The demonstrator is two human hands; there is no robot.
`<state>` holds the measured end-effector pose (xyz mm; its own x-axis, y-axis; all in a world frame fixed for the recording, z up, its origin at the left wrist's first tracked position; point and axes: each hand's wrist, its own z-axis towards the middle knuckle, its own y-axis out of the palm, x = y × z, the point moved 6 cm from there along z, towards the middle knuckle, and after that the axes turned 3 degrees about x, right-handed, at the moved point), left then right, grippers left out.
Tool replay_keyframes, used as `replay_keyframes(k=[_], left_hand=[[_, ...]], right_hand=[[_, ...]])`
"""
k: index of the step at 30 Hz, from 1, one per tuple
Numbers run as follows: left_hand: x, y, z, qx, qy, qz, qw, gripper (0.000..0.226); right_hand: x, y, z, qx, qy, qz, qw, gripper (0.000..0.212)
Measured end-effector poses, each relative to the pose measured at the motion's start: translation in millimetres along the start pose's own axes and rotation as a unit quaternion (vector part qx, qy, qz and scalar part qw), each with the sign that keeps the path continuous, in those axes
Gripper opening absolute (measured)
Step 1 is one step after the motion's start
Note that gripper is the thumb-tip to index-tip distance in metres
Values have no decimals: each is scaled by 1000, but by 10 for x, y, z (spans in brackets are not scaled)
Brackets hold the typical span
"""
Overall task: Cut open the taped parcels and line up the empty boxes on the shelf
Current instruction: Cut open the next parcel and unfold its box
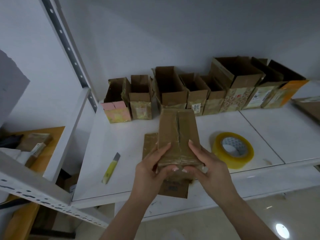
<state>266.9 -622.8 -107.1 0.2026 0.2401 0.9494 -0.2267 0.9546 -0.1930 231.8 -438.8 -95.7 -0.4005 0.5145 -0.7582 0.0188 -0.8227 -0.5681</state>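
Two hands hold one parcel (178,137) over the near middle of the shelf (259,135). The left hand (152,168) wraps the parcel's left near corner, with fingers curled up its side and thumb tucked under the near end. The right hand (206,163) does the same on the right near corner. So each grip is closed on the parcel, not spread.

The parcel is long. Its long way runs from near to far, away from the person, and the far end tips up a bit toward the row of boxes (199,90). A slit in the tape runs down the middle of its top, along that same long way. I think the tape is already cut and the next job is to pull the flaps apart, left and right, at the slit. Both hands are just as close to the slit, one on each side, so either thumb could push in.

A flat bit of card (173,187) lies under the parcel on the shelf.

The knife (110,168) lies on the shelf to the left, apart from the left hand. The tape roll (232,149) sits just right of the right hand.

Open boxes stand side by side along the far edge of the shelf. More parcels (34,144) wait far left, lower down
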Motion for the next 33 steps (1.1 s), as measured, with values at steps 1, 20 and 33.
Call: replay_keyframes(k=[1, 20, 33], left_hand=[[-1, 2, -11, 11, 5, 12, 1000, 54], [601, -103, 253, -24, 94, 1, 995, 48], [714, -19, 192, 17, 107, 115, 987, 31]], right_hand=[[-15, 4, -4, 14, -16, -31, 999, 73], [-417, -474, 266, 31, 59, 135, 989, 61], [-509, -449, 200, 40, 66, 109, 991, 76]])
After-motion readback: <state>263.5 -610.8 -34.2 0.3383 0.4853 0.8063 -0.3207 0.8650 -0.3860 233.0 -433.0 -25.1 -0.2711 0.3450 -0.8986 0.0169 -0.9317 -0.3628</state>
